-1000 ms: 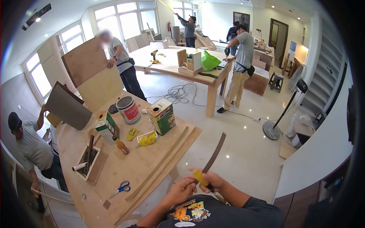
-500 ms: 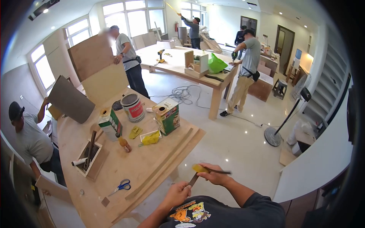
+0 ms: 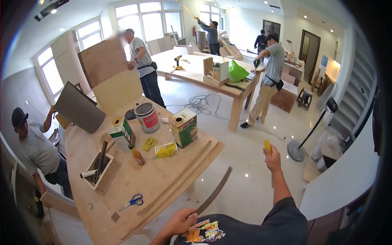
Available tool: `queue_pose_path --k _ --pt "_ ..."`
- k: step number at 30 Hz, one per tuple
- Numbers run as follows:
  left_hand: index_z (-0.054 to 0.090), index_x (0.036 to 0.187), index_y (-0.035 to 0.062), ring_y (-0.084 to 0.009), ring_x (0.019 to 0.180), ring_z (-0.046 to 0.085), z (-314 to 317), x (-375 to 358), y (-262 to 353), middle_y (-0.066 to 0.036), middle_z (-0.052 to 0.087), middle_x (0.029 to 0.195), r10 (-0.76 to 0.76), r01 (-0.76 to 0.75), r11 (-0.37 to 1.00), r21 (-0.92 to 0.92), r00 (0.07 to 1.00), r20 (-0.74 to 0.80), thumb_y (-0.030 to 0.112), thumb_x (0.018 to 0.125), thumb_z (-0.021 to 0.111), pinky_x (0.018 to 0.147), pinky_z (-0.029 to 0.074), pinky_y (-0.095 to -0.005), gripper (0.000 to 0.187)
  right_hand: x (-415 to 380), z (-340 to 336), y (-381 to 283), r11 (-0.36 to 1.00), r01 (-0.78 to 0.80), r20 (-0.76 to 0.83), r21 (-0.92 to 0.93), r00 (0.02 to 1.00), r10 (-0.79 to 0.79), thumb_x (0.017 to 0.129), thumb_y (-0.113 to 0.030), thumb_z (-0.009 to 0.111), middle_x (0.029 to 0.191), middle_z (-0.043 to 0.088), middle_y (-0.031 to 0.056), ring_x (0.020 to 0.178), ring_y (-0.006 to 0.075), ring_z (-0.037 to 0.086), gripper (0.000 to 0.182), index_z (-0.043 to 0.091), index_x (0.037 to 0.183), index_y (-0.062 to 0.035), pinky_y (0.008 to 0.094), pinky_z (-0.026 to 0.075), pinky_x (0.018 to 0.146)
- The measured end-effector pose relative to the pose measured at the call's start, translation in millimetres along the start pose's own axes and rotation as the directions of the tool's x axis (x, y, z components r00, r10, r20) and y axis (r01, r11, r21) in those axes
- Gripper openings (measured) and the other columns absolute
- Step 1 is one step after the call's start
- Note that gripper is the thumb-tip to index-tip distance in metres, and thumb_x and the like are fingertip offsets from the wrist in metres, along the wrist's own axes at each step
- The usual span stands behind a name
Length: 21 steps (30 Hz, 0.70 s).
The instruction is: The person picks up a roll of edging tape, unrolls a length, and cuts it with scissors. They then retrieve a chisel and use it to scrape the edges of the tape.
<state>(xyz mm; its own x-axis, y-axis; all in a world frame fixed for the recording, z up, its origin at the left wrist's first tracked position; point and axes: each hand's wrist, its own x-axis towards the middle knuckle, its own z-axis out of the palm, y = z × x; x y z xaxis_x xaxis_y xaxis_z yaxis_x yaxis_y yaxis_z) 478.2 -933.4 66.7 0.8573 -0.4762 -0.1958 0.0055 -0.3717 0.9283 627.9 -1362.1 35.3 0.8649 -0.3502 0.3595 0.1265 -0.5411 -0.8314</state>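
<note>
Right hand [image 3: 272, 158] now raised off the strip, gripping a yellow block [image 3: 267, 146], left hand [image 3: 179, 222] holding the dark curved strip [image 3: 213, 192] beside the workbench [image 3: 134, 179].

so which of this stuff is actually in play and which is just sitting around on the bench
In hand:
- dark curved strip, held at its near end by the left hand
- yellow block, gripped in the raised right hand

Lying about on the workbench:
- blue scissors
- paint can
- two green tins
- yellow gloves
- wooden tool tray
</note>
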Motion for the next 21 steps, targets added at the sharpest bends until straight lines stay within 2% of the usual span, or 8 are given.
queue_pose_path --k 2,4,6,9,11,14,19,21 --pt "0.059 0.088 0.003 -0.01 0.062 0.057 4.7 5.3 -4.5 -0.003 0.058 0.066 -0.185 0.179 0.974 -0.138 0.982 -0.034 0.02 0.097 0.05 0.058 0.046 -0.0277 0.021 -12.9 0.2 -12.3 0.913 -0.29 0.166 0.286 0.954 0.251 0.097 -0.032 0.054 0.062 0.056 0.0023 0.044 0.0091 0.05 0.032 0.061 0.088 -0.0026 0.0261 0.045 0.043" --pt "0.059 0.094 0.0027 -0.0084 0.062 0.057 16.5 25.6 -15.6 -0.002 0.059 0.069 -0.081 0.05 0.966 -0.254 0.991 -0.111 0.019 0.098 0.049 0.057 0.047 -0.0254 0.02 -45.9 17.0 -48.4 0.861 -0.452 0.558 0.234 0.788 0.262 0.099 -0.031 0.051 0.075 0.063 0.0042 0.046 0.0076 0.05 0.03 0.06 0.103 -0.0028 0.0228 0.044 0.042" --pt "0.06 0.101 0.002 -0.0079 0.062 0.057 32.7 46.8 -22.5 -0.001 0.061 0.075 -0.029 -0.047 0.919 -0.393 0.982 -0.187 0.015 0.099 0.049 0.057 0.048 -0.0232 0.017 -87.4 40.4 -86.0 0.749 -0.57 0.79 0.336 0.604 0.105 0.098 -0.029 0.051 0.119 0.063 0.0092 0.05 0.0107 0.055 0.043 0.047 0.128 0.0002 0.0226 0.045 0.044" --pt "0.06 0.104 0.0022 -0.0081 0.062 0.057 44.2 57.0 -15.4 -0.001 0.061 0.078 -0.021 -0.013 0.912 -0.409 0.997 -0.078 0.015 0.099 0.049 0.056 0.048 -0.0234 0.017 -131.7 77.7 -95.3 0.49 -0.766 0.908 0.417 0.382 -0.175 0.096 -0.035 0.054 0.127 0.056 0.0199 0.051 0.0115 0.057 0.07 0.02 0.147 -0.0011 0.0224 0.046 0.046" --pt "0.06 0.103 0.0025 -0.0078 0.06 0.056 46.3 54.8 -4.9 -0.001 0.061 0.077 -0.013 0.005 0.923 -0.384 1.0 -0.018 0.015 0.099 0.049 0.054 0.046 -0.0234 0.017 -150.3 85.8 -115.4 0.457 -0.763 0.889 0.457 0.395 -0.229 0.096 -0.032 0.055 0.111 0.063 0.015 0.052 0.0113 0.057 0.062 0.031 0.143 0.0001 0.022 0.046 0.048" --pt "0.06 0.103 0.0019 -0.0068 0.058 0.054 45.8 51.8 -4.2 -0.001 0.061 0.073 -0.048 0.042 0.962 -0.271 0.999 -0.018 0.016 0.1 0.048 0.053 0.044 -0.0218 0.019 -145.7 88.2 -105.9 0.716 -0.608 0.928 0.343 0.336 -0.159 0.095 -0.027 0.059 0.089 0.064 0.0085 0.055 0.0103 0.057 0.049 0.046 0.134 0.0 0.0223 0.046 0.051" --pt "0.061 0.095 0.0032 -0.0051 0.052 0.05 45.8 47.1 -18.6 0.001 0.058 0.066 -0.116 0.103 0.956 -0.274 0.993 -0.033 0.017 0.098 0.051 0.048 0.039 -0.0212 0.018 -137.0 83.3 -93.7 0.945 -0.274 0.791 0.181 0.611 0.026 0.091 -0.029 0.066 0.083 0.065 0.0048 0.058 0.0095 0.056 0.044 0.056 0.124 -0.0018 0.0251 0.047 0.052" --pt "0.061 0.091 0.0019 -0.0078 0.055 0.051 45.8 41.3 -12.0 0.0 0.057 0.063 -0.087 0.07 0.976 -0.208 0.994 -0.07 0.018 0.097 0.051 0.051 0.041 -0.0247 0.019 -127.2 78.9 -84.1 0.978 -0.11 0.661 0.175 0.75 -0.034 0.089 -0.026 0.069 0.086 0.065 0.0066 0.06 0.0086 0.056 0.042 0.059 0.12 -0.0004 0.0255 0.048 0.054"
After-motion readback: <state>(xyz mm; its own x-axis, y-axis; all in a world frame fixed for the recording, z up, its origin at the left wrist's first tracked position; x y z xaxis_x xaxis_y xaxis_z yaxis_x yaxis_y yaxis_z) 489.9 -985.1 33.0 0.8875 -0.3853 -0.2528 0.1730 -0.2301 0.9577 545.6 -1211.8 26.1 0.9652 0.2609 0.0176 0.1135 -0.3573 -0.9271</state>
